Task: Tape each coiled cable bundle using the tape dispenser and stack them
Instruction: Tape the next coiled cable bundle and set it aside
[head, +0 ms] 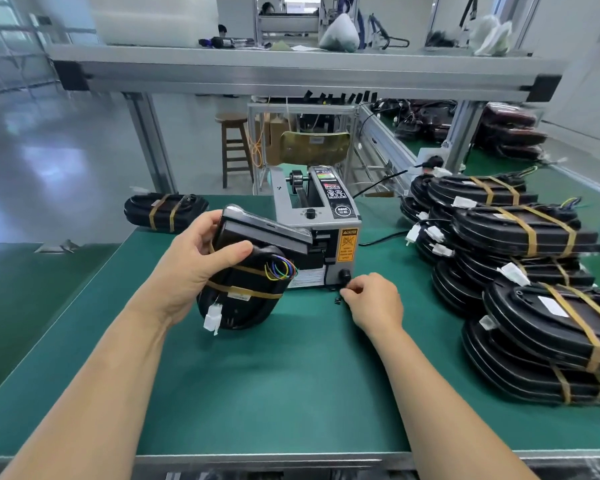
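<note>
Your left hand (201, 258) grips the coiled cable bundle (243, 299) just in front of the tape dispenser (326, 216), thumb across its top. Two tan bands wrap it, so taping looks done and stacking is due. Your right hand (374, 303) sits at the dispenser's lower front corner, fingertips drawn together beside a small black piece (336, 299); whether they hold anything I cannot tell. Next, carry the bundle to the stack (520, 233) right of the dispenser and lay it flat.
</note>
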### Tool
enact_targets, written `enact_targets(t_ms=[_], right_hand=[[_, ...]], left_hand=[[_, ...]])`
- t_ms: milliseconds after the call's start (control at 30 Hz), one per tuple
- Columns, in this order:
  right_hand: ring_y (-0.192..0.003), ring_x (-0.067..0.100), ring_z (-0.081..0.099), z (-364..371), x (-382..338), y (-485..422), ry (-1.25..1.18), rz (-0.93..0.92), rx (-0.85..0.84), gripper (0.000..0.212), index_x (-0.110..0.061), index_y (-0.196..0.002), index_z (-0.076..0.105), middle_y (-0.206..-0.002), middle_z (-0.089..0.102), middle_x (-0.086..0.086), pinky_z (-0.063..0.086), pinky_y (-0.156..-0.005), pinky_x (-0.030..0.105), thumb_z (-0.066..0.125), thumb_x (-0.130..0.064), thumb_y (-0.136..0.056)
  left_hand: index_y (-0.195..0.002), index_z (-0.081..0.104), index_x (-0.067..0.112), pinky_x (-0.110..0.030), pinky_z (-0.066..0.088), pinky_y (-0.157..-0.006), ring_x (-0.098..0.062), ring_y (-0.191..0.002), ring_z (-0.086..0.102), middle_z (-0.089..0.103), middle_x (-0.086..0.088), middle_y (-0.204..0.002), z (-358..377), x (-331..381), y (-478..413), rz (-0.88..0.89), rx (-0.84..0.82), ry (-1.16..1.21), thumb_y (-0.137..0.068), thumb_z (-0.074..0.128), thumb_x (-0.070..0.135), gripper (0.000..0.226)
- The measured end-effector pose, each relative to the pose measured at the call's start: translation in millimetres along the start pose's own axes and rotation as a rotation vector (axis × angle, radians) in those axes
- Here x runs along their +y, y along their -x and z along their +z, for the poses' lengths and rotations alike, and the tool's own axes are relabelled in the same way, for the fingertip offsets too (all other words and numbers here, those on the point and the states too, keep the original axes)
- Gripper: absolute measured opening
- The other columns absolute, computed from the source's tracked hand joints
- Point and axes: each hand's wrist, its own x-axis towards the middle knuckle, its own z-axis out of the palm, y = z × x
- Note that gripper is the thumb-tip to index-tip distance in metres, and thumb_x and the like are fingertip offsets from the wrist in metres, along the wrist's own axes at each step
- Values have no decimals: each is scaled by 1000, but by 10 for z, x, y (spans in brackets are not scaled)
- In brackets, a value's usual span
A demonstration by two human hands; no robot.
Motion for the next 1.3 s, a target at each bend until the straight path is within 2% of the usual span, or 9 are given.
enact_targets(t_ms=[167, 333, 567, 667, 800, 967, 1067, 1200, 1300], right_hand=[[-90, 16, 52, 62, -21, 82, -114, 6, 30, 15, -31, -75, 66, -95, 55, -9, 38, -72, 28, 68, -31, -90], [-100, 21, 55, 25, -61, 49, 25, -75, -46, 15, -31, -79, 62, -104, 57, -4, 38, -75, 30, 62, -25, -93], [-87, 32, 47, 17, -127, 48, 187, -110, -125, 22, -18, -73, 51, -92, 49, 7, 37, -69, 35, 44, -16, -94], [-75, 24, 41, -61, -46, 69, -100, -113, -119, 32, -17, -62, 38, -76, 45, 4, 38, -64, 39, 46, -9, -91], [-68, 17, 50, -308, -64, 187, -812, 25, -131, 19, -13, -75, 57, -72, 61, 1, 42, -62, 27, 55, -3, -92], [-62, 10, 61, -709, -342, 314, -1169, -41, -35, 16, -12, -85, 59, -65, 66, -1, 46, -58, 20, 66, 3, -88], [-60, 5, 62, -937, -547, 426, -1275, -135, 34, 18, -14, -91, 61, -65, 69, -4, 46, -53, 13, 69, 2, -86], [-62, 8, 62, -999, -790, 553, -1215, -271, 54, 15, -15, -86, 68, -70, 69, 4, 42, -52, 10, 72, -1, -84], [-63, 7, 66, -964, -796, 510, -1142, -271, 120, 16, -17, -84, 71, -69, 71, -1, 42, -52, 9, 69, -2, -87]], left_hand=[[-118, 65, 29, -17, 52, -84, -16, -111, 66, 70, -2, -120, 50, -44, 5, -5, -1, 37, -69, 82, 33, 52], [-116, 66, 28, -18, 52, -82, -17, -108, 67, 71, -4, -117, 152, -59, 4, -7, 16, 91, -67, 82, 32, 52], [-116, 65, 24, -18, 52, -83, -16, -108, 67, 71, -4, -117, 272, -64, 30, -22, 20, 115, -66, 82, 31, 54], [-115, 65, 24, -18, 52, -82, -15, -107, 67, 72, -4, -116, 298, -94, 51, -27, 29, 120, -69, 82, 26, 49], [-117, 61, 18, -19, 52, -83, -15, -107, 67, 72, -3, -115, 367, -169, 63, -34, 64, 146, -75, 74, 18, 43], [-117, 59, 12, -19, 52, -83, -16, -109, 66, 71, -4, -116, 533, -199, 94, -19, 107, 134, -77, 70, 20, 42], [-114, 58, 14, -17, 51, -81, -13, -107, 66, 72, 0, -112, 619, -191, 139, 8, 117, 52, -78, 70, 23, 39], [-98, 58, 33, -18, 50, -78, -7, -94, 67, 71, 11, -101, 673, -139, 163, 66, 169, -166, -74, 71, 30, 28], [-97, 55, 29, -30, 52, -85, -12, -95, 66, 71, 9, -98, 649, -127, 152, 73, 205, -212, -73, 70, 29, 28]])
